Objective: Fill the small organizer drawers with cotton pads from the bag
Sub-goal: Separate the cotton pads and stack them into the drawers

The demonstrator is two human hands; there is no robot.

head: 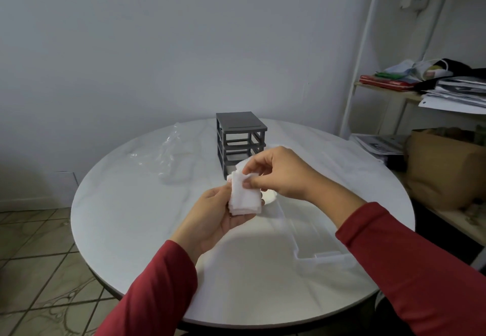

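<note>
Item: stack of cotton pads [244,200], white, cupped in my left hand [213,217], fingers curled under it. My right hand [278,175] pinches the top pad's upper edge between thumb and forefinger. Just beyond my fingers: grey organizer frame [240,138], slots open. Far left of them: clear bag [171,156], crumpled. Near my right wrist: transparent drawer [313,233] on the table [126,220].

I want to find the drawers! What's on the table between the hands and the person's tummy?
A clear plastic drawer lies there on the white table, nearer the right hand. The head view shows it, faintly.
</note>
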